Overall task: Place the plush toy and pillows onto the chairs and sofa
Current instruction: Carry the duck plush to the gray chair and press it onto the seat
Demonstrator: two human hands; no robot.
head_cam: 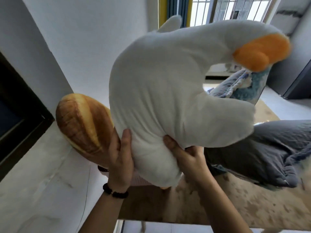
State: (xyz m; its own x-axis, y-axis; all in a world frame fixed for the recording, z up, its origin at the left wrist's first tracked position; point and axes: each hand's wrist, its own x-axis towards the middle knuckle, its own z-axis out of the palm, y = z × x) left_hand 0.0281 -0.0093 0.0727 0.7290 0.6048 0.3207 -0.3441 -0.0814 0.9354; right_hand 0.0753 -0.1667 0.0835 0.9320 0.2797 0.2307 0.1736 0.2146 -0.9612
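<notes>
A large white plush goose (168, 91) with an orange beak (262, 51) fills the middle of the view, lifted in the air. My left hand (120, 158), with a dark bead bracelet on its wrist, grips the toy's lower body from the left. From the right, my right hand (183, 157) grips the same lower part, thumb pressed into the fabric. A bread-shaped pillow (84, 125) lies to the left behind my left hand, against the white wall. A blue patterned pillow (242, 84) shows behind the goose's neck.
A grey quilt (262, 148) lies bunched at the right on a tan mat (252, 207). A black-framed screen (18, 115) is on the left wall. A barred window (235, 9) is at the top, and a dark cabinet (299, 81) stands at the far right.
</notes>
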